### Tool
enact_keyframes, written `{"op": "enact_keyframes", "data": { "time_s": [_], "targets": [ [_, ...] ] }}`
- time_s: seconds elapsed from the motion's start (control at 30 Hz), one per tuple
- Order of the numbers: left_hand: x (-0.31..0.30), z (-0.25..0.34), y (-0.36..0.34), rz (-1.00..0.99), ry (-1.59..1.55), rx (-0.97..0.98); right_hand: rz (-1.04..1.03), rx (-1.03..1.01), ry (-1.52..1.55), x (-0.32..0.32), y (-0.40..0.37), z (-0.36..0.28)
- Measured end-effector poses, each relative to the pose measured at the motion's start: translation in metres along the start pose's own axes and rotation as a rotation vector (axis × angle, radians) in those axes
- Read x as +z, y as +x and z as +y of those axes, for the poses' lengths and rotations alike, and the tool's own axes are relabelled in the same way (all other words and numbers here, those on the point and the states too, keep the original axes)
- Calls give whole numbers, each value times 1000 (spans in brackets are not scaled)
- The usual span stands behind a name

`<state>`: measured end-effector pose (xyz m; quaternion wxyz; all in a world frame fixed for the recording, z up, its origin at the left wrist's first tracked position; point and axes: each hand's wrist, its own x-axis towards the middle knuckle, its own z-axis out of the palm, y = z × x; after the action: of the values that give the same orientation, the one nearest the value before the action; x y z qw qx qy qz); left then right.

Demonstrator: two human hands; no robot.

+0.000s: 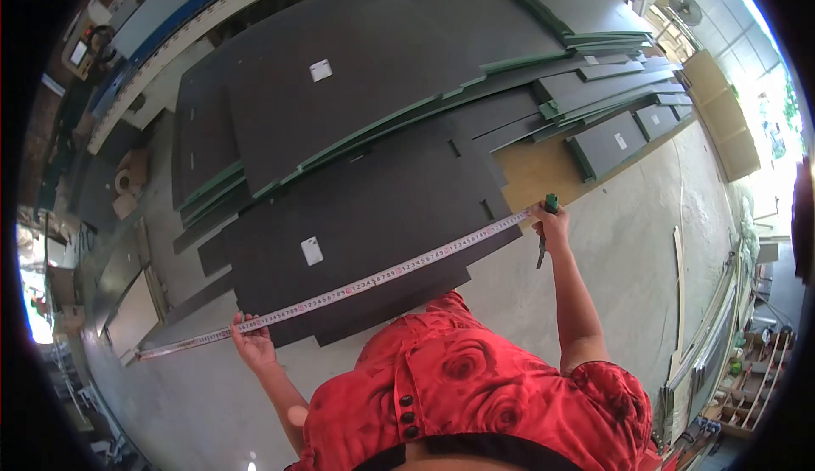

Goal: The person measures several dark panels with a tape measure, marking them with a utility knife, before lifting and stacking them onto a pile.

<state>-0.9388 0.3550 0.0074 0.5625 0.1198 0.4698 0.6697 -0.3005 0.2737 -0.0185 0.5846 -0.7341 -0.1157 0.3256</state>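
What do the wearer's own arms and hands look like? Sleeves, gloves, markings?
Left hand and right hand: both bare, no gloves. No watch or bracelet shows at either wrist; rings too small to tell. Right sleeve: short, red with darker shading, matching the rose-print shirt; forearm bare below it. Left forearm also bare; its sleeve can't be made out clearly.

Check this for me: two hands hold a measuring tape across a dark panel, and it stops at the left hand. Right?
Not quite. The head view shows the measuring tape running on past the left hand, not stopping there. That hand and the right hand do hold it across the dark panel.
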Motion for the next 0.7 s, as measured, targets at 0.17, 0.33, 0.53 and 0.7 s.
{"op": "enact_keyframes", "data": {
  "time_s": [0.17,0.33,0.53,0.7],
  "targets": [
    [55,-5,16,-165,12,0,49,-60,61,-16,38,-53],
    [119,5,38,-242,-8,36,-112,-94,452,0,70,-155],
    [173,28,90,-149,-58,85,-151,-206,184,27,140,-203],
    [231,5,128,32,256,13,-301,-194,-145,96,190,-206]
  ]
}}
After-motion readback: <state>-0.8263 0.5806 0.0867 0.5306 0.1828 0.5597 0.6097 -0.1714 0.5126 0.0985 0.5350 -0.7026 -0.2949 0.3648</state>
